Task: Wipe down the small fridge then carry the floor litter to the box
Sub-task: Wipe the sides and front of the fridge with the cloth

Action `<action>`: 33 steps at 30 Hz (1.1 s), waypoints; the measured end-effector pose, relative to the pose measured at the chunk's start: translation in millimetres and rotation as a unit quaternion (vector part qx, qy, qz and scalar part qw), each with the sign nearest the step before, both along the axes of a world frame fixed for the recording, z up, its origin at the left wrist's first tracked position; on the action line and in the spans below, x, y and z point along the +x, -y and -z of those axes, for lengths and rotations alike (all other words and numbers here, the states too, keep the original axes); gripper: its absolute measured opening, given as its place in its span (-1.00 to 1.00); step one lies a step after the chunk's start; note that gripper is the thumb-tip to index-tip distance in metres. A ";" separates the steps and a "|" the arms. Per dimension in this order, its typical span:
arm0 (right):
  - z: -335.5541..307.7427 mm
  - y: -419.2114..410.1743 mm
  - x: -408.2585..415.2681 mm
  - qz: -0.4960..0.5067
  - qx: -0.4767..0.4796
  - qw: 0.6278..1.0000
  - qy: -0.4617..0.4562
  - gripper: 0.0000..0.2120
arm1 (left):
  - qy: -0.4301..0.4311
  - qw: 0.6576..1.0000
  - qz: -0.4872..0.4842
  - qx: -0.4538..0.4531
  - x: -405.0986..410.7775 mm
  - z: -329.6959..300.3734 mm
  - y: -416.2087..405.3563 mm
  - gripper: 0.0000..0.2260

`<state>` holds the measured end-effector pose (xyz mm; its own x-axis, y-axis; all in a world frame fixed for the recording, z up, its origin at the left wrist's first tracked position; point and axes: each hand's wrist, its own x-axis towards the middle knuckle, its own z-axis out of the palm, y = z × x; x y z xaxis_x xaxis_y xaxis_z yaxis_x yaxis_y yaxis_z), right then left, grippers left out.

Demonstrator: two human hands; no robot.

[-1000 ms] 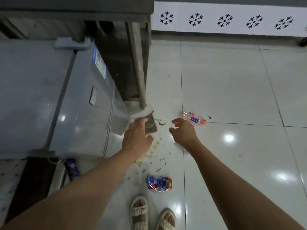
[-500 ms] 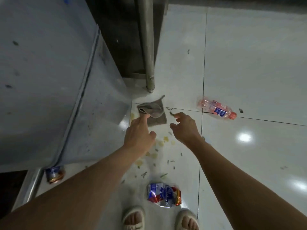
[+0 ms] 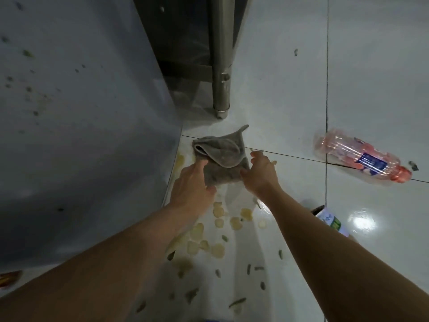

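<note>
A crumpled grey cloth (image 3: 222, 156) lies on the white floor tiles by the bottom corner of the small grey fridge (image 3: 81, 112), whose side is speckled with dirt. My left hand (image 3: 192, 184) has its fingers and thumb on the cloth's lower left edge. My right hand (image 3: 260, 173) pinches the cloth's right edge. The cloth still rests on the floor. A crushed pink plastic bottle (image 3: 357, 156) lies to the right. Yellowish crisps (image 3: 218, 228) and green scraps are scattered below my hands.
A steel table leg (image 3: 221, 66) stands just behind the cloth. A small white and green carton (image 3: 329, 219) lies partly under my right forearm. A red wrapper (image 3: 9, 277) peeks out at the fridge's lower left.
The view has dropped closer to the floor. Both hands have moved forward from just short of the cloth onto its two edges. My feet and the blue foil wrapper have left the view.
</note>
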<state>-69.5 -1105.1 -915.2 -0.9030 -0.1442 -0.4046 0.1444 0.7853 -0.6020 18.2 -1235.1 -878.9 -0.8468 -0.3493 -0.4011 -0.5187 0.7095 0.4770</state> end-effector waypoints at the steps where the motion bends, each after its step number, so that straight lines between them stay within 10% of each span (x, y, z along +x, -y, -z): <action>1: 9.6 3.1 -3.8 -0.001 0.004 1.000 -0.002 -0.58 | -0.004 1.000 -0.003 0.002 -3.4 7.7 2.0 -0.44; 14: 48.5 38.4 -26.7 0.047 0.170 0.984 0.001 -0.70 | -0.048 0.999 -0.014 0.011 -20.6 23.2 18.8 -0.48; 21: -38.1 31.4 -13.9 0.081 -0.170 0.979 0.076 -0.89 | -0.017 0.997 -0.056 0.053 7.0 -24.1 5.8 -0.49; 33: -279.4 -29.5 26.2 0.177 -0.313 0.912 0.200 -0.91 | 0.028 0.964 -0.173 0.200 44.9 -219.4 -34.1 -0.62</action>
